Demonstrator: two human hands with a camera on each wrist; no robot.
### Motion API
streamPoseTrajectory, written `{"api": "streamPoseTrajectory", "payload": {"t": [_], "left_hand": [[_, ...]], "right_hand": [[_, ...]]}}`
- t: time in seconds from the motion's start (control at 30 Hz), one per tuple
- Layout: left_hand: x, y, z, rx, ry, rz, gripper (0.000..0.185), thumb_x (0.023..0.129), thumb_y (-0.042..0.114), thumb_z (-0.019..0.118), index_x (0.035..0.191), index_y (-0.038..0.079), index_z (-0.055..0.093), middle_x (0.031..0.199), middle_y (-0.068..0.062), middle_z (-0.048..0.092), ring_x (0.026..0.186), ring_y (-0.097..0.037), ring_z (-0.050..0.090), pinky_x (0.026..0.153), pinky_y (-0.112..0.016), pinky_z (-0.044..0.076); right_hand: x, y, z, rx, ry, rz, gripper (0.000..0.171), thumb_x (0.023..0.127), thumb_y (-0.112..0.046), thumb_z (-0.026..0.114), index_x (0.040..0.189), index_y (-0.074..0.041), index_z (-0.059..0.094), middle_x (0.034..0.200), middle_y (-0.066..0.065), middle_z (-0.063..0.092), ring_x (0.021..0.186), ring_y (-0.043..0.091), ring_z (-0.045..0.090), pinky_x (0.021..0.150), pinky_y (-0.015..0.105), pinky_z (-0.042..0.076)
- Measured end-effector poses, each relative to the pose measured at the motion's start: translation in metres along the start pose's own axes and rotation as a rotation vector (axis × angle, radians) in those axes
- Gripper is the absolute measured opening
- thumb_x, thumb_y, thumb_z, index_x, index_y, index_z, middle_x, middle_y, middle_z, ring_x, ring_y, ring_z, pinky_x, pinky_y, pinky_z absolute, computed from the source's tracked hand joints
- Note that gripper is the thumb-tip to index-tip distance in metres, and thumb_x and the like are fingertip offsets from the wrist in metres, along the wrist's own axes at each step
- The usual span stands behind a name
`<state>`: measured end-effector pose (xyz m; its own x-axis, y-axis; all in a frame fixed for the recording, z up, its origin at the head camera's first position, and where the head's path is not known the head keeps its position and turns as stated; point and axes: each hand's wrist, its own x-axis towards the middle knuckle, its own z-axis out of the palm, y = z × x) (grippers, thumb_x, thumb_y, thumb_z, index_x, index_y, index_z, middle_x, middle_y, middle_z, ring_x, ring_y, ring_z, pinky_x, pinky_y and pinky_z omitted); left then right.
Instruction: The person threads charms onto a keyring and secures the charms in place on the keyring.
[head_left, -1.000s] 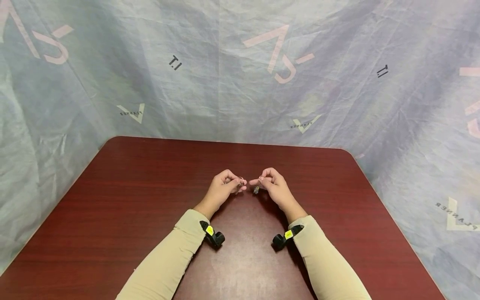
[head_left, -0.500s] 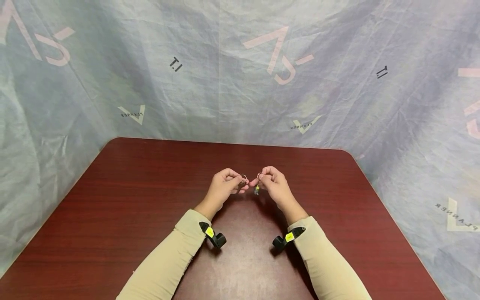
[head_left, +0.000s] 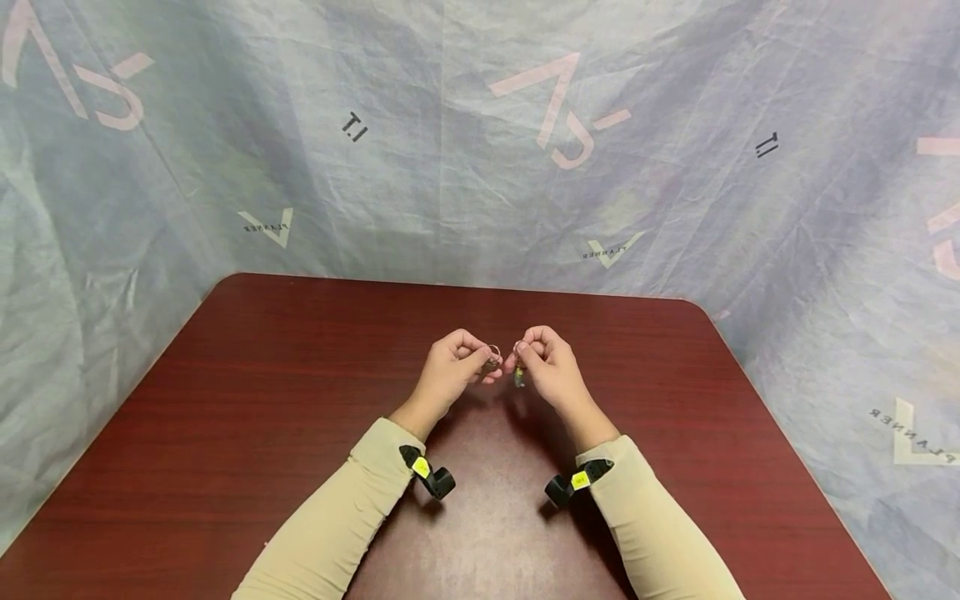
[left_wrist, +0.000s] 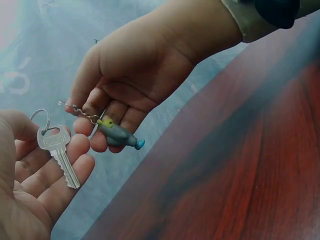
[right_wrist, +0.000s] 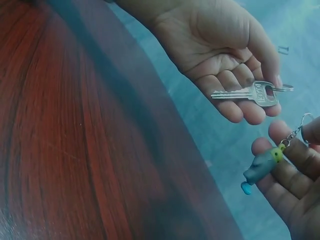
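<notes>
Left hand (left_wrist: pixel 25 175) pinches flat metal key (left_wrist: pixel 57 152); right hand (left_wrist: pixel 135 65) dangles rounded charm (left_wrist: pixel 117 134).

Materials, surface finish
Key (left_wrist: pixel 57 152): bright smooth metal; fish charm (left_wrist: pixel 119 134): matt plastic; table (head_left: pixel 225 400): glossy red-brown wood grain; backdrop (head_left: pixel 450 167): creased cloth

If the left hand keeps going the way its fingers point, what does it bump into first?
Probably the right hand, which pinches the chain of a little fish charm. The left hand with its key points right at it, though depth is unclear.
</notes>
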<state>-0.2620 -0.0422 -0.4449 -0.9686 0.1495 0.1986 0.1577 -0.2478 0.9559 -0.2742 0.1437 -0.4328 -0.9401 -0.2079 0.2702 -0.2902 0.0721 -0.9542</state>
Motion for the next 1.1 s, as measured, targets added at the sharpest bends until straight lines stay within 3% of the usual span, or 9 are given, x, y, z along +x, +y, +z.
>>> {"api": "streamPoseTrajectory", "payload": {"t": [0.23, 0.47, 0.73, 0.97, 1.1], "left_hand": [[-0.002, 0.005, 0.002, 0.067, -0.014, 0.013, 0.006, 0.1, 0.001, 0.061, 0.097, -0.004, 0.059, 0.09, -0.019, 0.073, 0.069, -0.019, 0.073, 0.066, -0.038, 0.064], [-0.003, 0.006, 0.002, 0.114, -0.02, 0.041, 0.007, 0.099, 0.001, 0.061, 0.096, -0.005, 0.059, 0.086, -0.02, 0.073, 0.067, -0.02, 0.072, 0.066, -0.043, 0.064], [-0.003, 0.008, 0.004, 0.112, -0.02, 0.067, 0.006, 0.098, -0.003, 0.059, 0.094, -0.006, 0.057, 0.081, -0.017, 0.071, 0.062, -0.017, 0.07, 0.062, -0.04, 0.063], [-0.004, 0.007, 0.004, 0.134, -0.021, 0.071, 0.007, 0.099, -0.002, 0.059, 0.093, -0.006, 0.056, 0.085, -0.021, 0.072, 0.062, -0.017, 0.07, 0.061, -0.04, 0.063], [-0.002, 0.005, 0.005, 0.147, -0.02, 0.079, 0.007, 0.098, -0.004, 0.059, 0.093, -0.007, 0.056, 0.087, -0.023, 0.072, 0.062, -0.017, 0.07, 0.061, -0.045, 0.063]], "right_hand": [[-0.001, -0.005, 0.004, -0.055, 0.006, 0.016, 0.007, 0.101, -0.001, 0.055, 0.096, 0.003, 0.052, 0.074, 0.017, 0.067, 0.058, 0.02, 0.059, 0.047, 0.027, 0.045], [-0.003, -0.009, 0.007, -0.106, 0.021, -0.003, 0.005, 0.1, 0.001, 0.056, 0.095, 0.003, 0.054, 0.077, 0.016, 0.064, 0.065, 0.018, 0.063, 0.061, 0.036, 0.059], [-0.005, -0.015, 0.011, -0.148, 0.022, 0.0, 0.004, 0.098, -0.001, 0.058, 0.095, 0.0, 0.056, 0.077, 0.011, 0.06, 0.064, 0.017, 0.062, 0.062, 0.052, 0.06], [-0.006, -0.019, 0.013, -0.149, 0.005, 0.013, 0.004, 0.098, 0.002, 0.058, 0.096, 0.004, 0.056, 0.076, 0.016, 0.06, 0.066, 0.025, 0.062, 0.058, 0.031, 0.057], [-0.006, -0.02, 0.012, -0.158, -0.005, 0.016, 0.006, 0.098, 0.002, 0.058, 0.098, 0.008, 0.056, 0.077, 0.019, 0.06, 0.069, 0.031, 0.063, 0.06, 0.034, 0.058]]}}
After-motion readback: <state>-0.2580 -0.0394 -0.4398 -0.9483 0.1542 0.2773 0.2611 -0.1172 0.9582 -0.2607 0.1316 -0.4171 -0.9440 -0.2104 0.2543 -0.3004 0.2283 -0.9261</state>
